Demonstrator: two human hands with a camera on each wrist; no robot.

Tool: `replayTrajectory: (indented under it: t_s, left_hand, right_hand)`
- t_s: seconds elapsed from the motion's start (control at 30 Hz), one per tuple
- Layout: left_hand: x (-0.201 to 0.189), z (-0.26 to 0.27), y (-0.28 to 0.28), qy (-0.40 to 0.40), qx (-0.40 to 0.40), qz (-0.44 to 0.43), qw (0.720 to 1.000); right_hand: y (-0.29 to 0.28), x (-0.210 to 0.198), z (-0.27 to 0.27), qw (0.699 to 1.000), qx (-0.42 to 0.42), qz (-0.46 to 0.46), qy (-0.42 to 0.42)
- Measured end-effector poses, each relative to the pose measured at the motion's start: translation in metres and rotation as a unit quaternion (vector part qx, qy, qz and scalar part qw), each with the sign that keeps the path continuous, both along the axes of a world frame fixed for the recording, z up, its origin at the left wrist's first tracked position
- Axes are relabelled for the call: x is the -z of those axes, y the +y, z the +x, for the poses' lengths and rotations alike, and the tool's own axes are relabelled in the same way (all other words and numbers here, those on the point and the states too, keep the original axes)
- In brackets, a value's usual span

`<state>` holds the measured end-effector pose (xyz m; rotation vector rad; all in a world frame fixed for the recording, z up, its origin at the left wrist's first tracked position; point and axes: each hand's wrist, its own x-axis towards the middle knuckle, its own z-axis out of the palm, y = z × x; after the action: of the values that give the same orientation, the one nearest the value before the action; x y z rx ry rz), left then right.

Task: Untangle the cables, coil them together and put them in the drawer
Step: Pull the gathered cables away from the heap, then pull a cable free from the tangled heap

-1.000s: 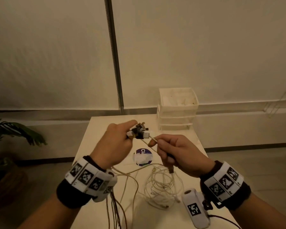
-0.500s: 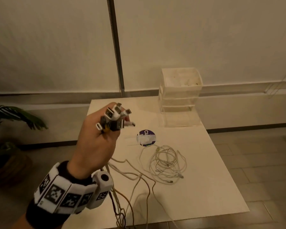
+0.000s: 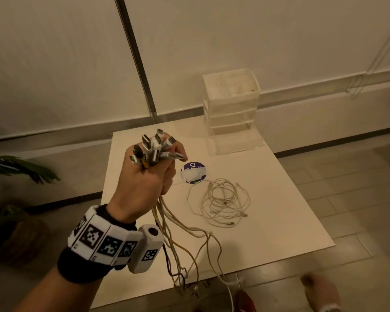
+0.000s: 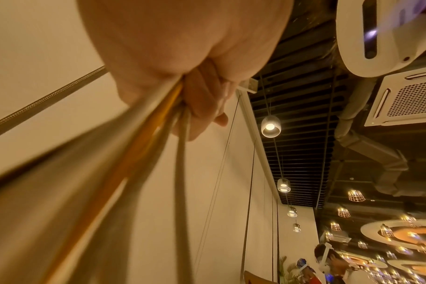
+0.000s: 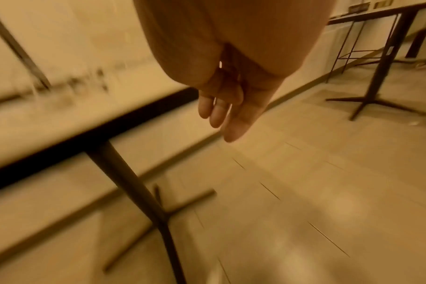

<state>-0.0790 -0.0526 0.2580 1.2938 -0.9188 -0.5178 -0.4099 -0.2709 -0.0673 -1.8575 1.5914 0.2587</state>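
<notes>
My left hand [image 3: 153,174] is raised over the table's left side and grips a bundle of cables [image 3: 178,239] just below their USB plugs [image 3: 154,147], which stick up out of the fist. The strands hang down past the table's front edge. In the left wrist view the cables [image 4: 144,146] run white and yellow out of the curled fingers [image 4: 204,107]. A loose tangle of white cables [image 3: 223,202] lies on the table's middle. My right hand [image 3: 320,289] hangs blurred below the table at the lower right, fingers [image 5: 219,107] straight and empty. The plastic drawer unit [image 3: 231,113] stands at the table's far edge.
The white table [image 3: 268,221] carries a round purple-and-white sticker [image 3: 194,173] near its middle. A potted plant [image 3: 14,176] stands on the floor at the left. The table's black leg [image 5: 139,192] and tiled floor show in the right wrist view. A red object [image 3: 244,300] sits at the bottom edge.
My right hand let go of the plugs and dropped below the table at the lower right. My left hand lifted the plug bundle up and leftward, drawing the strands up.
</notes>
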Motion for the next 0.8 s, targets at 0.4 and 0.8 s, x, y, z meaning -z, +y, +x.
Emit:
replayTrajectory:
  t_s: [0.4, 0.8]
  left_hand:
    - [0.001, -0.004, -0.032, 0.076, -0.033, 0.020, 0.996]
    - [0.010, 0.012, -0.037, 0.116, -0.121, 0.073, 0.983]
  right_hand:
    - [-0.032, -0.032, 0.208, 0.925, -0.369, -0.088, 0.036]
    - [-0.065, -0.102, 0.224, 0.907, -0.283, -0.072, -0.302]
